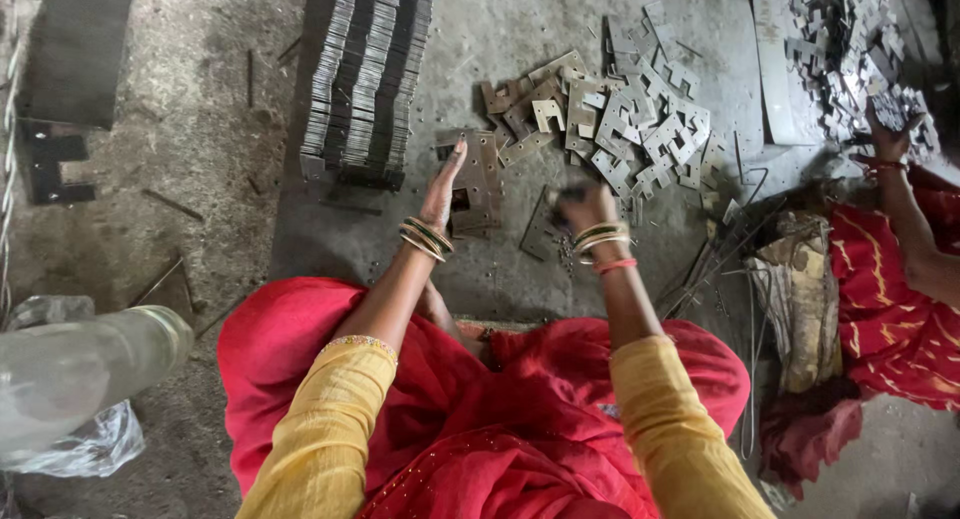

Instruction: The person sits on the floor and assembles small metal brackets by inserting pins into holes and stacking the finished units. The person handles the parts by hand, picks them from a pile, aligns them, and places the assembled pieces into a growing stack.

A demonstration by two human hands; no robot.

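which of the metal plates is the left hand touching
The flat rusty-brown plate with a rectangular cutout, lying alone just left of the loose pile; the left hand rests on its left edge.

Dull grey-brown on loose metal plates (620,129). Paler silver-grey on stacked plates (370,74). Mustard yellow sleeves (330,419), gold-beaded cuff trim. Plain red skirt cloth (520,439), faint gold dots. Gold & green bangles (425,239) at left wrist; gold plus one red-orange at right. Co-worker's cloth (890,319): red w/ yellow streaks. Dusty grey floor (190,129).
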